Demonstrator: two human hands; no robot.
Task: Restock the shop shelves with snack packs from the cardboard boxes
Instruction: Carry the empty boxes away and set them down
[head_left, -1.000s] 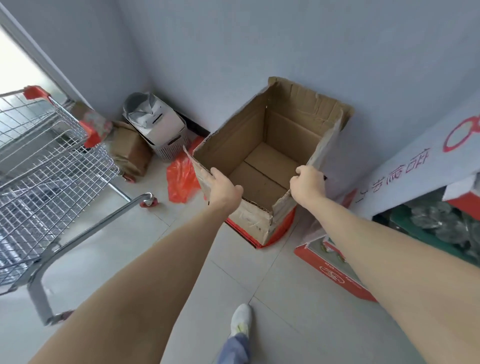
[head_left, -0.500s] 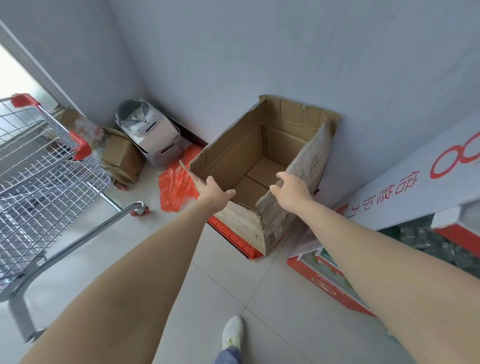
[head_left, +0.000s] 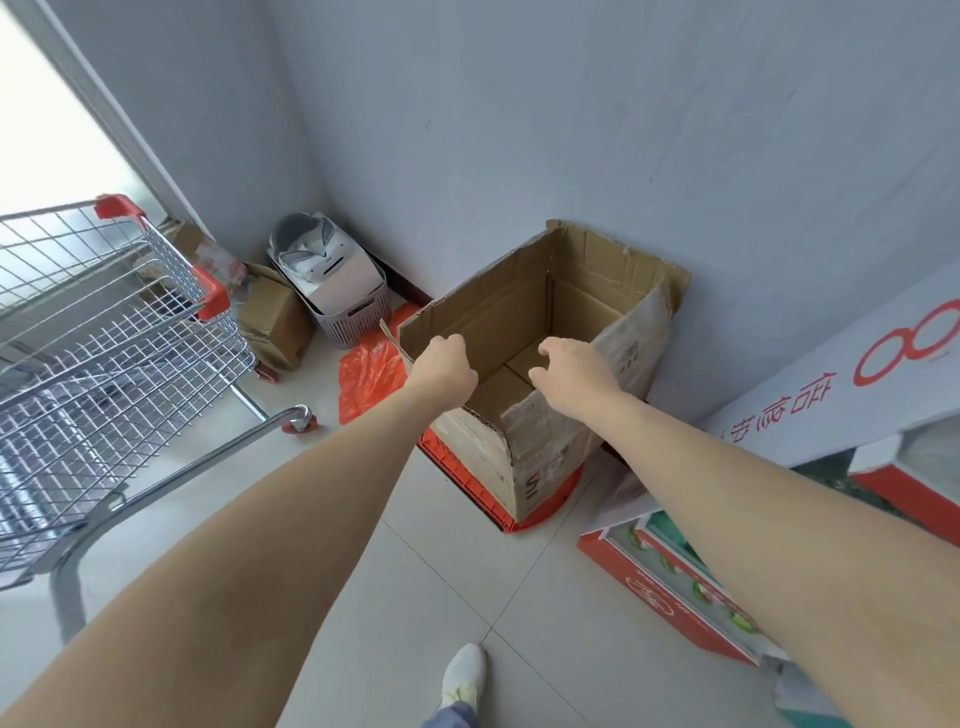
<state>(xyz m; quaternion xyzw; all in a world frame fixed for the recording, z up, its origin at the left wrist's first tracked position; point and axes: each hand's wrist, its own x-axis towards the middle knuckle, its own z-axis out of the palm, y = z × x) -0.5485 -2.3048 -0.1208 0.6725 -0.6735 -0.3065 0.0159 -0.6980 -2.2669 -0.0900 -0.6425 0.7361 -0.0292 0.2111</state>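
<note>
An empty brown cardboard box (head_left: 545, 462) stands open on a red crate (head_left: 545, 506) against the grey wall. No snack packs show inside it. My left hand (head_left: 444, 364) is closed over the box's near left rim. Just above the near right flap, my right hand (head_left: 571, 371) hovers with its fingers curled and apart, holding nothing. Both arms reach forward from the bottom of the view.
A wire shopping cart (head_left: 104, 338) with red corners stands at the left. In the corner are an orange plastic bag (head_left: 369, 374), a white basket (head_left: 353, 312) and a small brown box (head_left: 275, 322). Red-and-white cartons (head_left: 670, 587) lie at the right. My shoe (head_left: 462, 675) is on the tiled floor.
The box has been set lower and further from me on the red crate. My right hand has come off the right flap, and its fingers have spread. The left hand stays on the rim.
</note>
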